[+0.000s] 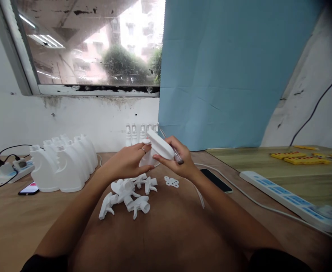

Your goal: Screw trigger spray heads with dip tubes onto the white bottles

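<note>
Both my hands are raised over the table around a white plastic bottle [163,146], tilted and partly hidden by fingers. My left hand [130,161], with a ring on one finger, grips its left side. My right hand [180,158] holds its right side, and a thin screwdriver-like tool [178,155] with a metal shaft is also tucked in that hand. Below the hands lies a loose pile of white trigger spray heads [126,192]. Several small white washers [171,182] are grouped right of the pile. Thin white tubes [198,194] lie under my right wrist.
Several white bottles [61,166] stand in rows at the left, near a phone [28,188] and a power strip [14,172]. Clear-white small bottles [134,134] stand against the wall. A dark phone [216,180], cable and long power strip [285,196] lie right, with yellow parts [298,156] beyond.
</note>
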The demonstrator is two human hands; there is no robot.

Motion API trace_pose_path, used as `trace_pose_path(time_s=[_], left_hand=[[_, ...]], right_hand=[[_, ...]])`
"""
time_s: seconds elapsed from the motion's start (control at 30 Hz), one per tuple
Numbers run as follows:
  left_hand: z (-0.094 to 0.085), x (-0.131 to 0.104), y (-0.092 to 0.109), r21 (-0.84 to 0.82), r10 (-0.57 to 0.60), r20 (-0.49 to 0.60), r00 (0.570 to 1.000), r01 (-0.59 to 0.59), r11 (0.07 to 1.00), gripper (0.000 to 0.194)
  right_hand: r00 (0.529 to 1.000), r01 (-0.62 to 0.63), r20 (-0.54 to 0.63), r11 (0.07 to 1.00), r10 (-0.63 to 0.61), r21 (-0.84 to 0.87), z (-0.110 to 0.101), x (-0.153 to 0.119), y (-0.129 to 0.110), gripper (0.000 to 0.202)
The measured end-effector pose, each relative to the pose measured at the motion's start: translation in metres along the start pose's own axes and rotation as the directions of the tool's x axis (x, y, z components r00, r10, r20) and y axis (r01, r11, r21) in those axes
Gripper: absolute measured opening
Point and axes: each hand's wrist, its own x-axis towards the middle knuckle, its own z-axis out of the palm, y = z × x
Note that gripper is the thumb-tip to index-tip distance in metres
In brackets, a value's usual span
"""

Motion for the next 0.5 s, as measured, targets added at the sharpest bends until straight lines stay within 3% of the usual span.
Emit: trace_pose_path(time_s=[0.13,0.23,0.37,0.5], left_hand=[[-0.005,-0.003,0.002,0.082,-0.015,-0.046,0.999,0.019,0.996,0.047],[-0.008,-0.004,0.006,0.126,-0.026,-0.066,0.998,0.034,0.992,0.048],[-0.012,-0.007,0.008,0.099,-0.048,-0.022,0.999,0.05,0.994,0.044],[-0.018,-0.009,0.009,-0.022,-0.045,0.07,0.997,0.047,0.999,0.033]], right_hand=[[0.998,-0.017,0.06,1.0,0.016,0.008,-0.003,0.003,-0.003,0.032],[0.999,-0.032,0.012,0.998,0.031,0.048,-0.001,0.004,-0.003,0.038],[0.998,-0.057,-0.028,0.995,0.059,0.083,-0.001,0.003,-0.002,0.031],[0.992,-0.047,0.123,0.98,0.023,0.193,-0.003,0.003,-0.005,0.028]])
